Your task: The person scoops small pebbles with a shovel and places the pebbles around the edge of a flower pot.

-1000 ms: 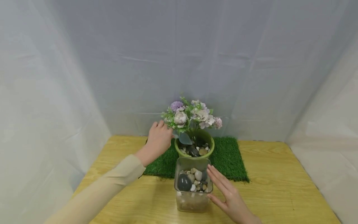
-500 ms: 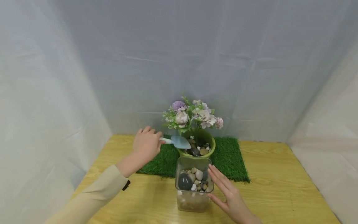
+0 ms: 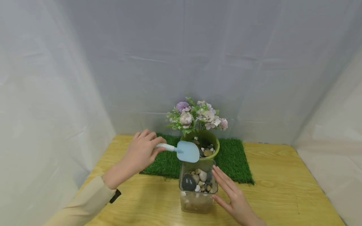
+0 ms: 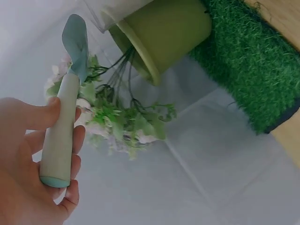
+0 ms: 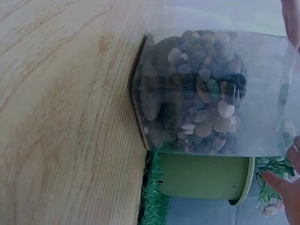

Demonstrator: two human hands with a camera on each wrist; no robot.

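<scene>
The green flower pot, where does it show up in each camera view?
Head: green flower pot at centre, behind the glass jar.
Left wrist: top centre, tipped sideways.
Right wrist: bottom centre, below the jar.
Shared landmark: the grass mat under the pot.

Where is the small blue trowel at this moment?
In the head view, the left hand holds the blue trowel, its blade between the green flowerpot and the glass jar of pebbles.

Left hand (image 3: 141, 152) curled in a grip; right hand (image 3: 233, 196) flat, fingers straight.
</scene>
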